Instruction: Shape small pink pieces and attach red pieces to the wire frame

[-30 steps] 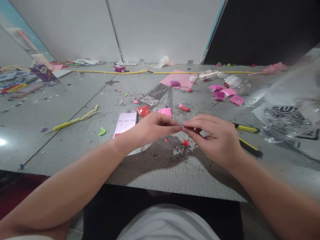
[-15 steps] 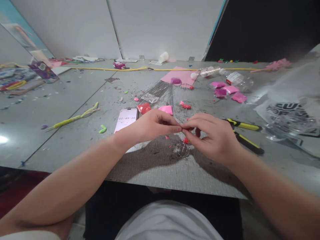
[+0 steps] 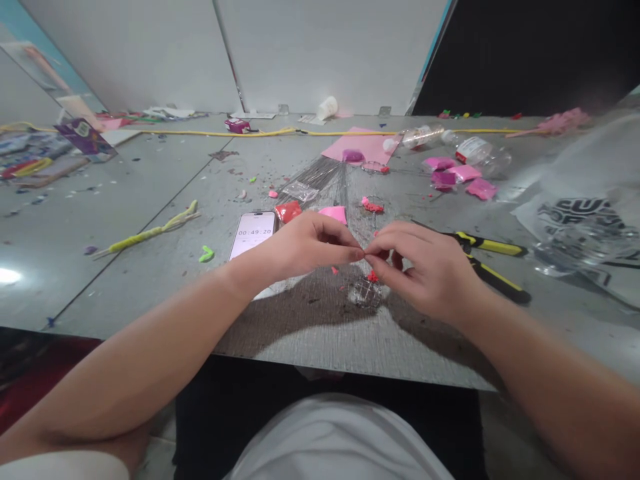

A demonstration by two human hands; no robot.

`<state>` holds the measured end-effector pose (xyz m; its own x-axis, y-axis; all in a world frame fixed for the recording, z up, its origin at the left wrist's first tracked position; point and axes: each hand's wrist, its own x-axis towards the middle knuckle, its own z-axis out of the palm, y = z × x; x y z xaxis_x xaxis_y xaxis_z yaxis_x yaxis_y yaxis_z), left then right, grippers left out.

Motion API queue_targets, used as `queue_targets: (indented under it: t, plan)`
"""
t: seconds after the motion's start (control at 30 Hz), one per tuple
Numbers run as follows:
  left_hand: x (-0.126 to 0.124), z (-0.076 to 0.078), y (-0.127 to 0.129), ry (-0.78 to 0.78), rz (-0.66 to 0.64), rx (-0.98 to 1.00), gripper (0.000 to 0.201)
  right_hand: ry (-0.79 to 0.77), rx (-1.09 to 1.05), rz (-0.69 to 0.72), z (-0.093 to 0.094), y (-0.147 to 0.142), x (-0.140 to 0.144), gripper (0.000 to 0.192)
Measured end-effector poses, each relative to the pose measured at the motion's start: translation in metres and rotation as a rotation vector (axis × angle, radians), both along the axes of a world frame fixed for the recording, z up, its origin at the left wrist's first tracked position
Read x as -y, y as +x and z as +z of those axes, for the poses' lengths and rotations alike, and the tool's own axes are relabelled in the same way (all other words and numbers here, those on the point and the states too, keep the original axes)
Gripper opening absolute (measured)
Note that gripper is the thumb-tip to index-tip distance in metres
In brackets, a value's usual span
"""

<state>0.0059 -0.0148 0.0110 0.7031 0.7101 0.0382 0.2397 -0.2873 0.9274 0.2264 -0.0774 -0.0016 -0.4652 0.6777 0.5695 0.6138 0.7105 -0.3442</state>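
Red beads on a small wire piece lie just below both hands; left hand and right hand meet fingertip to fingertip, pinching something too small to identify.

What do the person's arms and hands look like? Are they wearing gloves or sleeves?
No gloves. The left hand and right hand are bare, with no rings, watch or bracelet showing. Both forearms are bare too. A bit of white sleeve shows at the left arm's top.
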Motion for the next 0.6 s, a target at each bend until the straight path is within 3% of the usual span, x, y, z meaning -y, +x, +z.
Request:
queue_targets:
  t: [0.07, 0.2, 0.27, 0.43, 0.6]
  plan:
    - [-0.002, 0.000, 0.000, 0.101, -0.005, -0.058, 0.014, -0.079, -0.045, -0.041, 0.003, 0.000, 0.000, 0.012]
    - [-0.011, -0.003, -0.005, 0.626, -0.023, -0.327, 0.008, -0.149, -0.084, -0.115, 0.006, -0.001, 0.000, 0.025]
    - [-0.015, -0.008, -0.006, 0.802, -0.053, -0.471, 0.011, -0.183, -0.122, -0.123, 0.005, -0.001, 0.001, 0.024]
    - [-0.016, -0.020, -0.005, 0.877, -0.084, -0.650, 0.021, -0.419, -0.479, -0.146, 0.000, -0.003, 0.002, 0.018]
    - [-0.013, -0.021, -0.003, 0.871, -0.101, -0.671, 0.023, -0.495, -0.670, -0.156, 0.001, -0.002, -0.001, 0.024]
